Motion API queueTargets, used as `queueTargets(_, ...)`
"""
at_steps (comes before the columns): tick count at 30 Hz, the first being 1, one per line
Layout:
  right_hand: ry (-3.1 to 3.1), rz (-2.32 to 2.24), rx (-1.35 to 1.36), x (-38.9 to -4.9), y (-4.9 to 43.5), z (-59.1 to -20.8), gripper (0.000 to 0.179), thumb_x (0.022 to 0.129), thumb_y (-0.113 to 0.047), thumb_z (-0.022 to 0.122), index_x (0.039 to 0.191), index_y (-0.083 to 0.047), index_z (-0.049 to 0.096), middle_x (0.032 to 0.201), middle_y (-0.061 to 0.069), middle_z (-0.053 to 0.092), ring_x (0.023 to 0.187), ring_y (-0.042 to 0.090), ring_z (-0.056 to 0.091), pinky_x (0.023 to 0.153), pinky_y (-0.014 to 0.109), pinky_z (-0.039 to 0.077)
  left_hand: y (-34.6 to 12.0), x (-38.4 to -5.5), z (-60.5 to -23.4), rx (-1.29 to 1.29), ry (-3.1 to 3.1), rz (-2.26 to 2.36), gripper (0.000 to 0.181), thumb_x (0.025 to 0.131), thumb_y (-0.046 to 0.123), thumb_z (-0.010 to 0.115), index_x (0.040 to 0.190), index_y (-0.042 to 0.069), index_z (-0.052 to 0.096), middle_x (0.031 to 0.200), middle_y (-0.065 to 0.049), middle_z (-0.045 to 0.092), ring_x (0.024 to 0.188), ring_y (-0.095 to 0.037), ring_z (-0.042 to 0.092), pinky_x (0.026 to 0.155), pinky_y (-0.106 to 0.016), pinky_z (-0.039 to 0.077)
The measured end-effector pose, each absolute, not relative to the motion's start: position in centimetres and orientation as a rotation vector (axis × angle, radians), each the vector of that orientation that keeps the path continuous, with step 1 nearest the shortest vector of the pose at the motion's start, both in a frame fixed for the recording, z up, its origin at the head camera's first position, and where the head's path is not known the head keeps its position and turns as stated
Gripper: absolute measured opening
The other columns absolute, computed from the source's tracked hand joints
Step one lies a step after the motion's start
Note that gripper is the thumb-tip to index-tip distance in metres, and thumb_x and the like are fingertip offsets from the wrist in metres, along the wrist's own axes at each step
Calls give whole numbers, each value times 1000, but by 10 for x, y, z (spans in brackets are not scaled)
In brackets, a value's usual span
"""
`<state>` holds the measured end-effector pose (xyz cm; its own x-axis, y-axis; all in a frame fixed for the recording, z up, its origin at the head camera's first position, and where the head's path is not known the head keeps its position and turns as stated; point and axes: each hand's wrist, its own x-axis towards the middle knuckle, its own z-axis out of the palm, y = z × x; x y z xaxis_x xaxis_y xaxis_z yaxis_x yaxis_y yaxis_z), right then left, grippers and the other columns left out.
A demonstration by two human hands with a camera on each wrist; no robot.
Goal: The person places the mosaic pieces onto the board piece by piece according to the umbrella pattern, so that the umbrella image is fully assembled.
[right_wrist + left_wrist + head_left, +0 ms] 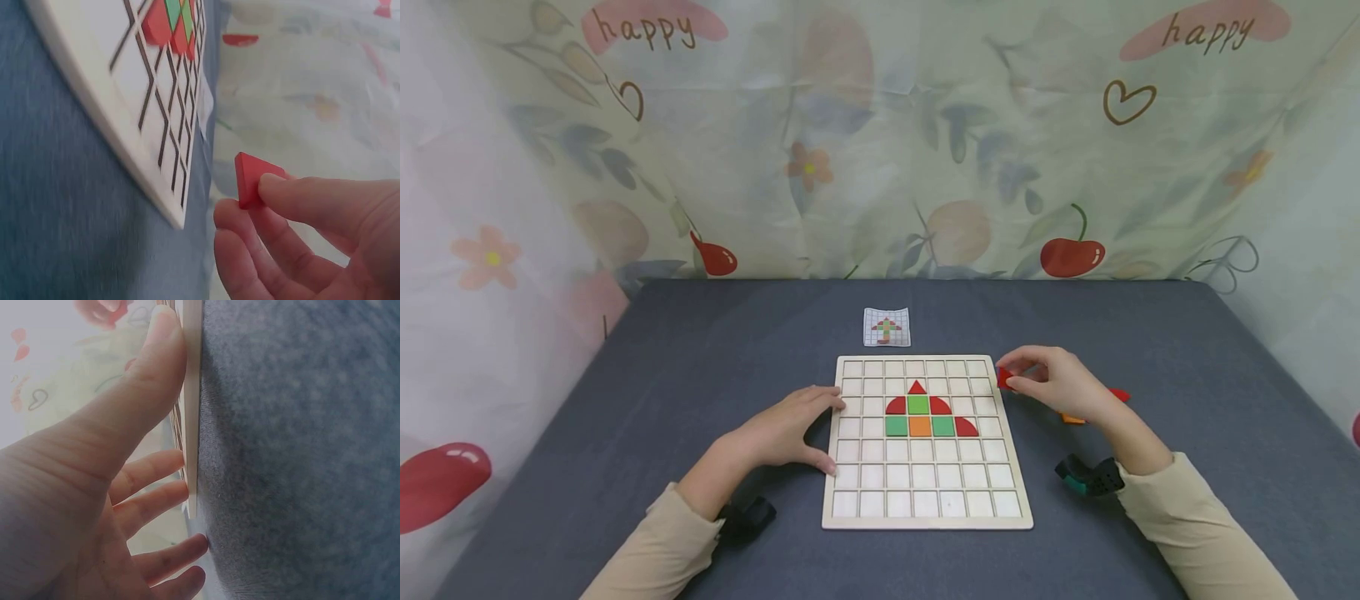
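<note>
Nearest, the left wrist device (751,518) and right wrist device (1090,477) sit beyond the near left and right sides of the grid board (927,523). At the board's left edge the left hand (790,425) has its thumb and fingers spread along the frame, resting against it rather than gripping, most likely to keep the board from sliding on the surface (722,333).

Towards the board's middle, two green squares flank an orange square (920,426), with a red quarter-round (966,427) at the right end; beyond them stand a green square (917,405) between two red quarter-rounds, then a red triangle (916,387). Each lies in its own cell, the ridges presumably holding it square.

Just right of the board's far right part, the right hand (1048,375) pinches a red piece (247,181) between thumb and fingers, off the board; the fingertip hold probably leaves its edges free. Past the board's far edge, a printed card (887,327) faces the person, seemingly for easy viewing.

The thumb covers part of the pinched piece, so its full outline is uncertain. Right of the board, an orange piece (1072,419) and another red piece (1120,394) are partly hidden behind the right hand and wrist. The card's small pattern is hard to read exactly.
</note>
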<state>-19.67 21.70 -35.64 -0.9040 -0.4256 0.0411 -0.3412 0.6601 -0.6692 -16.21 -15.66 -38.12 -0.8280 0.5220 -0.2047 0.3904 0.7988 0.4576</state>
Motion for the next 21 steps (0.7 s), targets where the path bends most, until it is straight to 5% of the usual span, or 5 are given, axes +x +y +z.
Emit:
queueTargets(9,2650,-1159,-689,-196,192,-359,29,87,-4,63,115,0,60,99,17,63,72,19,66,64,22,54,-156,-162,-382,678,2664,586,83,66,46,80,133,10,46,149,-11,35,139,-31,30,111,-49,30)
queueTargets(21,2639,-1152,-727,-195,171,-364,16,86,-8,65,100,-4,66,95,12,68,76,14,60,64,21,51,-157,-162,-382,681,2663,585,84,66,46,80,134,9,46,149,-12,36,138,-31,31,111,-49,31)
